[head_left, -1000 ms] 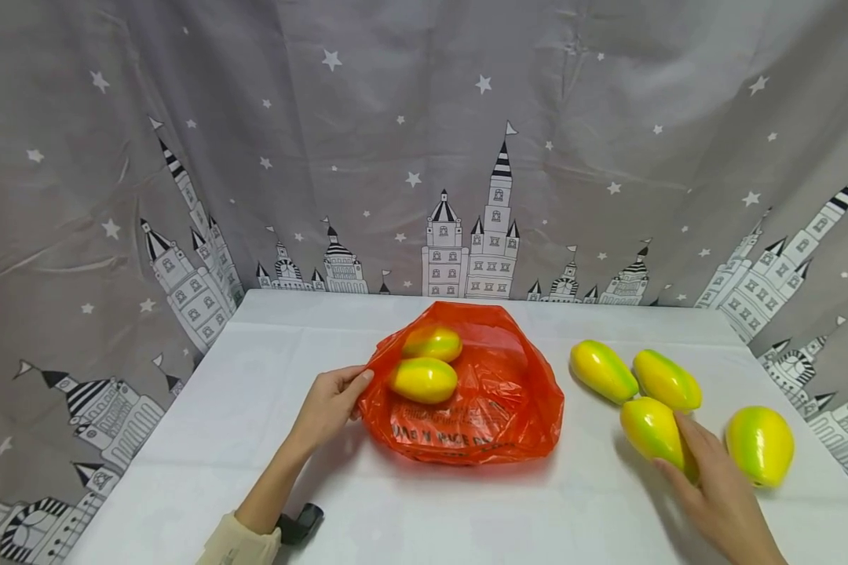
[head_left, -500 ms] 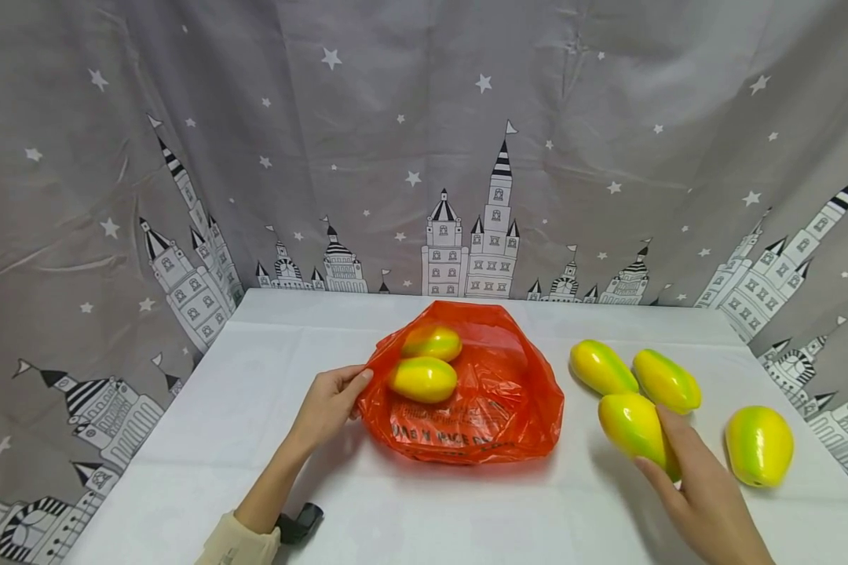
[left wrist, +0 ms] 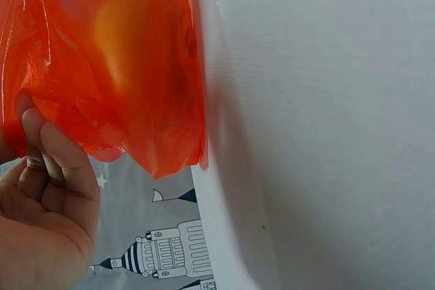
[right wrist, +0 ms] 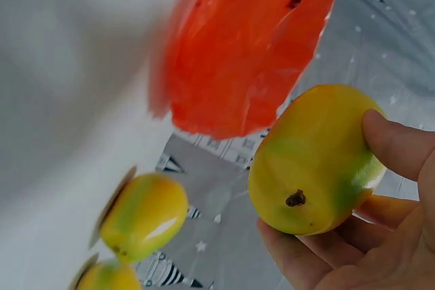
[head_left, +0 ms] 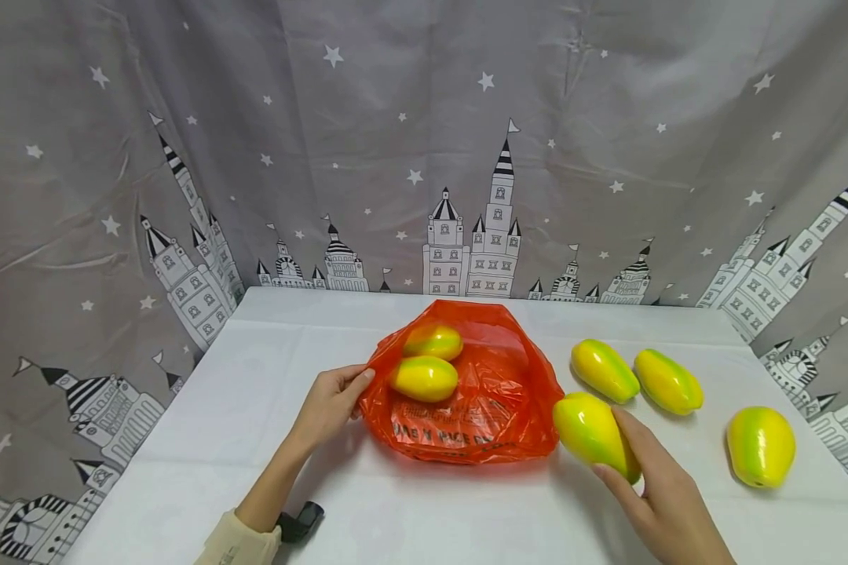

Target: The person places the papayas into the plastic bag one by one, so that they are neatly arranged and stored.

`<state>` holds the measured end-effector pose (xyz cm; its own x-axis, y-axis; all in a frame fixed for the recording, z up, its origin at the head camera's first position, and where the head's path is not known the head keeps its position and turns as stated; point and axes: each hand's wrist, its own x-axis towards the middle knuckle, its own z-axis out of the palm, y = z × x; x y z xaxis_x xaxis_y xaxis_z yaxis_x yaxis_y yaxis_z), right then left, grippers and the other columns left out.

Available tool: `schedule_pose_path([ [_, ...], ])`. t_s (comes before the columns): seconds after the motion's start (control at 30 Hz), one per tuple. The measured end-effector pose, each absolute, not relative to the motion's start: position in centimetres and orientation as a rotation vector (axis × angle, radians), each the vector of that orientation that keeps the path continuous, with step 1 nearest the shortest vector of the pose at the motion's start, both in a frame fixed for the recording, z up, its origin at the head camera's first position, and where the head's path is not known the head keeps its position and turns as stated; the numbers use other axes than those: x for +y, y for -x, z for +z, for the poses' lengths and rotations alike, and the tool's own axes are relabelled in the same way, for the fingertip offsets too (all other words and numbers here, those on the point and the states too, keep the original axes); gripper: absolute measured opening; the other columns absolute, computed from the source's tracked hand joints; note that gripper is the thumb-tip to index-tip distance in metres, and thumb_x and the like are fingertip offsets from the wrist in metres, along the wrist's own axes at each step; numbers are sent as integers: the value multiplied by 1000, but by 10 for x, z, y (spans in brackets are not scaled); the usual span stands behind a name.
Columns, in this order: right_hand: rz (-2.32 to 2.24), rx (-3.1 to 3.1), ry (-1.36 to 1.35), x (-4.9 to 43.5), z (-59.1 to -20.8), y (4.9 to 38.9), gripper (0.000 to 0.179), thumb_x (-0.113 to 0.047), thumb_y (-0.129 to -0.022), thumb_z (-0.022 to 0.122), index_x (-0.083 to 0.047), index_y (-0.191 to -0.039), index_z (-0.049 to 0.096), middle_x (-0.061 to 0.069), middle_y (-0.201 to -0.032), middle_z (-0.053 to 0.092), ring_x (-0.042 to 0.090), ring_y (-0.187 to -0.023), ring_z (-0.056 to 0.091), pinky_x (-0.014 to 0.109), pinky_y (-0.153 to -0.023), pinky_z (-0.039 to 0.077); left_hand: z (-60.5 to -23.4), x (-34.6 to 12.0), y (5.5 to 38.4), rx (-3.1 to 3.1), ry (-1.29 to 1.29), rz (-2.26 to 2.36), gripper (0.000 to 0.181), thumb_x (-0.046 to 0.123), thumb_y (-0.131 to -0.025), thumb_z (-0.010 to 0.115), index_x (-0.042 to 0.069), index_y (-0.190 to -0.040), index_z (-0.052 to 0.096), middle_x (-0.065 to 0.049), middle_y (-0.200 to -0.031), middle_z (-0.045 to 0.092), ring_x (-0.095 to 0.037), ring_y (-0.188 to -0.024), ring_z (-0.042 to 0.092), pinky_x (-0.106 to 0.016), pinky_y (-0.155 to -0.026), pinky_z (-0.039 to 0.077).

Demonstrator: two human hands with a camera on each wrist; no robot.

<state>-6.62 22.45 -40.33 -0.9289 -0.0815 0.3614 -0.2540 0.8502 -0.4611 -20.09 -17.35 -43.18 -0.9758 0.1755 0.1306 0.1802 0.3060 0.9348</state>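
A red plastic bag [head_left: 491, 400] lies with its mouth spread toward me in the head view. Inside, at its left, rest two yellow-green papayas, a front one [head_left: 424, 379] and a rear one [head_left: 434, 343]. My left hand [head_left: 330, 404] pinches the bag's left rim between thumb and fingers; in the left wrist view the red film partly covers its fingertips. Raised beside the bag's right edge, another papaya [head_left: 593, 434] is gripped by my right hand [head_left: 667, 490], thumb on one side and fingers on the other. The right wrist view shows its dark stem end.
On the white table [head_left: 254, 439], right of the bag, lie two papayas side by side, one on the left [head_left: 604, 370] and one on the right [head_left: 669, 382]. A separate papaya [head_left: 761, 446] sits farther right. A grey castle-print curtain [head_left: 396, 157] hangs behind.
My right hand has carried its papaya leftward from near the other papayas to the bag's right edge. My left hand stays on the bag's rim.
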Motion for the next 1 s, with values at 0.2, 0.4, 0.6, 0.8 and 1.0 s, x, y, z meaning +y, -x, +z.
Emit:
schedule_pose_path([
  [0.2, 887, -2701, -286, 211, -400, 70, 70, -29, -91, 73, -16, -151, 39, 7, -140, 53, 20, -113, 54, 1, -93, 25, -431, -174, 201, -2551, 350, -1794, 33, 15, -103, 55, -10, -122, 63, -5, -65, 56, -15, -53, 47, -23, -49, 43],
  [0.4, 939, -2703, -359, 194, -395, 74, 67, -31, -89, 74, -17, -147, 44, 2, -138, 55, 18, -116, 55, 20, -98, 42, -430, -174, 201, -2566, 342, -1781, 32, 11, -103, 54, -12, -123, 61, -6, -65, 56, -17, -53, 47, -24, -48, 42],
  [0.6, 1006, -2689, -413, 175, -388, 80, 65, -32, -89, 74, -15, -144, 46, 1, -138, 55, 22, -121, 56, 49, -97, 46, -433, -173, 201, -2544, 361, -1792, 33, 19, -102, 57, -7, -122, 65, -6, -66, 57, -16, -53, 49, -24, -48, 43],
  [0.8, 1055, -2663, -514, 154, -387, 92, 65, -26, -88, 76, -13, -144, 46, -3, -138, 54, 18, -122, 54, 46, -99, 46, -433, -173, 199, -2552, 340, -1773, 31, 20, -102, 57, -4, -119, 67, -6, -65, 57, -16, -53, 49, -24, -49, 44],
  [1.0, 1063, -2644, -642, 137, -387, 107, 65, -22, -88, 76, -16, -145, 46, -4, -143, 50, 17, -126, 49, 45, -103, 43, -433, -173, 199, -2551, 343, -1773, 31, 20, -102, 57, -4, -120, 67, -6, -66, 57, -16, -53, 49, -23, -49, 44],
])
